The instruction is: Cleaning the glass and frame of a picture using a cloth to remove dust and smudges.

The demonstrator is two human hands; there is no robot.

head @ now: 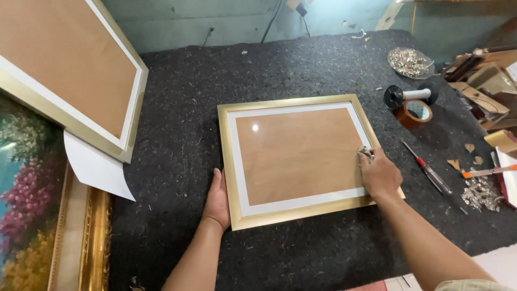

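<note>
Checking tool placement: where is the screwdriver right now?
In the head view, the red-handled screwdriver lies on the dark felt table, right of the gold frame, beyond the right hand, below the tape dispenser.

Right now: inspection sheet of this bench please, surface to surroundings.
Surface: dark felt mat, flecked with lint.
Job's things: gold frame lying flat, white mat, brown backing; small cloth.
Clutter: tape dispenser, screwdriver, craft knife, metal clips, wood scraps.
Grippers: left hand flat against frame's left edge; right hand presses the cloth on the glass.
Cables: dark cable down the back wall.
Surroundings: second frame, white sheet, floral painting at left.
</note>
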